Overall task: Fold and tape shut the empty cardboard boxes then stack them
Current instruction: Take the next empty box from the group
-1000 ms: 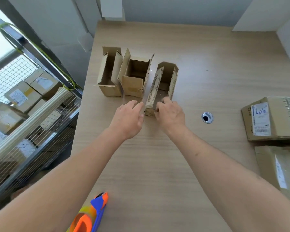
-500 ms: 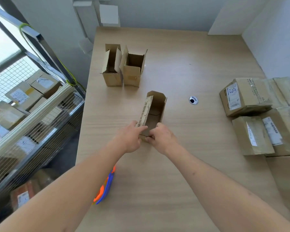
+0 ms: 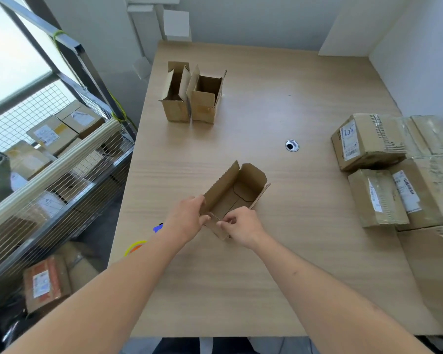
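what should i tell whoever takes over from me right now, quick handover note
Left hand: grips the near left flap of the open cardboard box in front of you.
Right hand: pinches the box's near end flap.
That box lies on the wooden table, flaps open, nothing taped.
Two more open boxes stand side by side at the far left of the table.
Tape dispenser: at the table's left edge, mostly hidden by the left forearm.
Sealed parcels sit along the right edge.
Done: no box closed here yet.
Left: fold and tape all three, then stack.
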